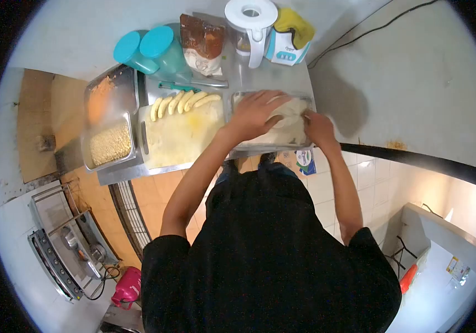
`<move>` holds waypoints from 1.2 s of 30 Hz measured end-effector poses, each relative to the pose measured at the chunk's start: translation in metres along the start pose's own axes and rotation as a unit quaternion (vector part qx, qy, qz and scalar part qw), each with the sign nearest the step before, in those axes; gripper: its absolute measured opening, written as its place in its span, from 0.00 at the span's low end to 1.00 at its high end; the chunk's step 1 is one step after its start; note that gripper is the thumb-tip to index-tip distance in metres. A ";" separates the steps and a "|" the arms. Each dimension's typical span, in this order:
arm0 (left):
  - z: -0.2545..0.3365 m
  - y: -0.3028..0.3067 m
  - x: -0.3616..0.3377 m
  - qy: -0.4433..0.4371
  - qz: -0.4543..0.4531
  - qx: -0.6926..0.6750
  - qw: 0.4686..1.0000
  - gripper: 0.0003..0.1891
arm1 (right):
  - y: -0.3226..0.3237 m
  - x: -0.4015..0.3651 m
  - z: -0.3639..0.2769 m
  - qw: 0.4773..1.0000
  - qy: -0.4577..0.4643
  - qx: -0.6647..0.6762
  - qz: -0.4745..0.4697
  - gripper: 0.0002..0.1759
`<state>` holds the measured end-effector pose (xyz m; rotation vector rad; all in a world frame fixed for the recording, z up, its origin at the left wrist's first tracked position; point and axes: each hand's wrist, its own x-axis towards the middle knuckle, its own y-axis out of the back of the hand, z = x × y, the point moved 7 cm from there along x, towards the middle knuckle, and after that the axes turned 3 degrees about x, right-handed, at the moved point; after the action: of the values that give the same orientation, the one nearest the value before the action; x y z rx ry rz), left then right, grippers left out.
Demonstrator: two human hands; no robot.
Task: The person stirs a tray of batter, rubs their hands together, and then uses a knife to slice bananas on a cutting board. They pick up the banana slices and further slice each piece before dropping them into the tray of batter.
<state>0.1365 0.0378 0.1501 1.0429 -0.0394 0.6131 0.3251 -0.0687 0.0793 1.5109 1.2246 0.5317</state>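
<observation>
Metal table [263,79], tiled floor [326,213]

Pale mass [285,132], creased, lying inside clear rectangular container [265,149]

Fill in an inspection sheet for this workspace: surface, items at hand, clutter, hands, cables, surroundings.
Surface: metal table against a wall; cutting board carries a yellow stain.
Items at hand: rectangular container with pale contents, exact material unclear.
Clutter: bananas in a row along the board's far side; teal-handled tool behind them; yellow cloth draped on a white-and-blue appliance.
Hands: left hand spread over the contents; right hand at the container's right end, grip unclear.
Cables: black cable along the wall, right of the appliance.
Surroundings: tiled floor; pink cylinder at lower left.
</observation>
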 end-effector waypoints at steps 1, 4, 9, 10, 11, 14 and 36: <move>-0.008 -0.005 -0.004 -0.007 -0.016 -0.002 1.000 0.31 | 0.006 -0.008 0.015 1.000 -0.010 -0.013 -0.024 0.15; -0.050 -0.038 -0.042 0.090 -0.001 0.006 0.996 0.32 | -0.016 -0.027 0.009 0.999 -0.001 0.001 -0.041 0.15; -0.002 -0.050 -0.018 0.084 0.032 -0.084 0.992 0.30 | -0.042 -0.008 -0.047 0.997 0.062 0.046 -0.004 0.14; -0.004 -0.045 -0.016 0.101 0.060 -0.082 0.990 0.30 | -0.026 -0.003 -0.050 0.994 0.082 0.046 0.047 0.14; -0.008 -0.037 -0.013 0.116 0.090 -0.078 0.986 0.29 | -0.024 0.005 -0.035 0.994 0.081 0.049 0.053 0.14; -0.068 -0.027 -0.067 0.242 0.114 0.021 0.963 0.28 | -0.014 0.019 0.027 0.998 0.030 0.021 0.055 0.12; -0.112 -0.066 -0.157 0.514 0.041 -0.348 0.783 0.15 | -0.045 -0.037 -0.001 0.962 0.048 0.267 0.019 0.13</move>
<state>0.0103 0.0340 -0.0098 -0.1093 0.6132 1.0786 0.2918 -0.1053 0.0487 1.9802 1.4951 0.3101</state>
